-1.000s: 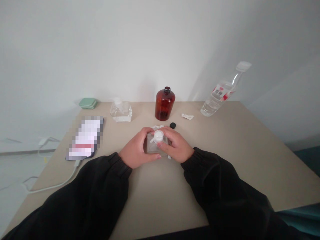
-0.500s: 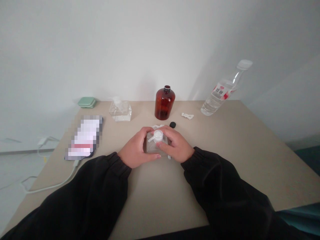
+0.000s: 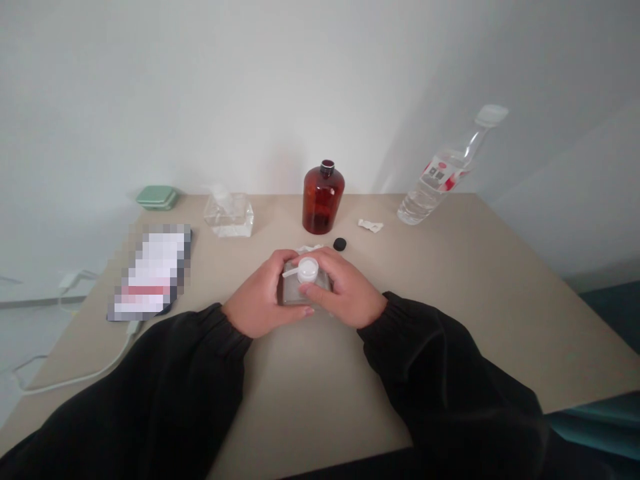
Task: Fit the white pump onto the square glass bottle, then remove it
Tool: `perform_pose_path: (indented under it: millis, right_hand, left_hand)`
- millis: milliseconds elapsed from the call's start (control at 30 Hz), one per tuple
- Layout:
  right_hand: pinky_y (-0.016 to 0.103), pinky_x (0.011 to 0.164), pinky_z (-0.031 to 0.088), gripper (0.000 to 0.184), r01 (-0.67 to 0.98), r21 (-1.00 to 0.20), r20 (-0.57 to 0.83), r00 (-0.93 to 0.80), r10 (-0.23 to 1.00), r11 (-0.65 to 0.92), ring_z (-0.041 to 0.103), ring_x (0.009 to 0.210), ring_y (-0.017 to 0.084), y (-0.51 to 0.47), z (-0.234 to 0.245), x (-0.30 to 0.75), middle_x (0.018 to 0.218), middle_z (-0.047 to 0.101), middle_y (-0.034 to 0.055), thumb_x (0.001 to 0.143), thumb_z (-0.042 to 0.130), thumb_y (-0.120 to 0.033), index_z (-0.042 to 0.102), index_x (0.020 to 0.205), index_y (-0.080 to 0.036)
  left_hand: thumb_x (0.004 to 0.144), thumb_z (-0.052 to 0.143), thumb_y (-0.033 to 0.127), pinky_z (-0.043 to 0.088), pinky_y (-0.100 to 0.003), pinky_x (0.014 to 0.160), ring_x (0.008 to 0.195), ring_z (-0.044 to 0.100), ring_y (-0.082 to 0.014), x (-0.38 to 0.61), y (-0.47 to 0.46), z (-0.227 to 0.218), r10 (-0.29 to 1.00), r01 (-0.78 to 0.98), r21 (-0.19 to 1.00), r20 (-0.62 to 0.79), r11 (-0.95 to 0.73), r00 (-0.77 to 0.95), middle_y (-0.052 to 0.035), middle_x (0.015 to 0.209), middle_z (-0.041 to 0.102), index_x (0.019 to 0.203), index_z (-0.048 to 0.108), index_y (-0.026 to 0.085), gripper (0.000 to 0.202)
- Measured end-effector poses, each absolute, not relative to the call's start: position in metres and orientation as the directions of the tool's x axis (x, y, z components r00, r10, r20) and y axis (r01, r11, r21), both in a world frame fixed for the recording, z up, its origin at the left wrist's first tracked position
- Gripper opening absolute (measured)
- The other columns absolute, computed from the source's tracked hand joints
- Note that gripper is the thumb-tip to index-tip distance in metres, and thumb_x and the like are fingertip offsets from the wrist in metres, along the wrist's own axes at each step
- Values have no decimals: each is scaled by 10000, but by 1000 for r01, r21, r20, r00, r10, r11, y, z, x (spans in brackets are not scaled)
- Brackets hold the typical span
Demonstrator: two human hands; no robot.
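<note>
Tabletop (image 3: 500,300), beige, running up to a pale wall (image 3: 325,80). Clear pump bottle (image 3: 293,290) near the tabletop's middle, held between left hand (image 3: 263,297) and right hand (image 3: 350,290), fingers curled round the sides and hiding much of them, right thumb (image 3: 311,292) against the white pump head (image 3: 308,267). Just beyond, black cap (image 3: 340,244) and upright amber bottle (image 3: 323,203). To the right, water bottle (image 3: 437,180); to the left, another pump bottle (image 3: 236,219), green case (image 3: 157,196) and phone (image 3: 153,273).

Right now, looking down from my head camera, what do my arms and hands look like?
You wear loose, plain black sleeves with soft creases along the forearms, each gathered at the wrist into a ruffled black cuff. Your left hand and right hand are both bare and ungloved.
</note>
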State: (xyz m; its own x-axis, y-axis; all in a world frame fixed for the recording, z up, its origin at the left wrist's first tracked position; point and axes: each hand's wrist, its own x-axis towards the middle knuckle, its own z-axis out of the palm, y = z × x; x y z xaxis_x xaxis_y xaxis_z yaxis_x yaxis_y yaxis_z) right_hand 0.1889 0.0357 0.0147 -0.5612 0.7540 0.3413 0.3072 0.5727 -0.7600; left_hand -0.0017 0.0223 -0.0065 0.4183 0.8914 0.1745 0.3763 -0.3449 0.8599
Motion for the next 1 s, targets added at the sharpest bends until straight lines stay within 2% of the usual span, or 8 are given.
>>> perform_pose_path:
  millis: [200,433,733,1000]
  right_hand:
    - [432,958,421,265,339,-747,318,-573,755,572,536,1058,242,31,19,188,1086,610,66,882,562,-311,569,1128,-213]
    - [419,953,431,304,393,-723,296,-568,768,569,523,1077,244,28,17,189,1118,580,88,888,548,-336,551,1157,-193]
    - [415,867,464,271,297,-715,417,-545,727,633,551,957,241,39,5,186,1006,599,90,828,595,-320,577,1060,-181]
    - [392,839,470,301,226,-802,408,-470,783,553,582,926,224,37,2,189,1001,616,66,789,656,-323,559,1044,-198]
  left_hand:
    - [689,762,327,473,-413,869,1000,567,-253,-2,22,-10,892,403,847,163,-346,422,-62,1100,542,1205,367,217,660]
    - [687,744,313,487,-378,837,971,573,-238,0,21,-5,890,433,832,145,-346,433,-51,1080,543,1187,377,210,628]
    - [667,741,322,488,-412,825,935,586,-255,4,20,-3,907,492,797,158,-351,392,-67,1048,552,1150,394,191,609]
    - [651,760,328,491,-417,822,932,589,-256,2,19,-1,902,481,795,181,-368,391,-68,1051,558,1137,390,203,623]
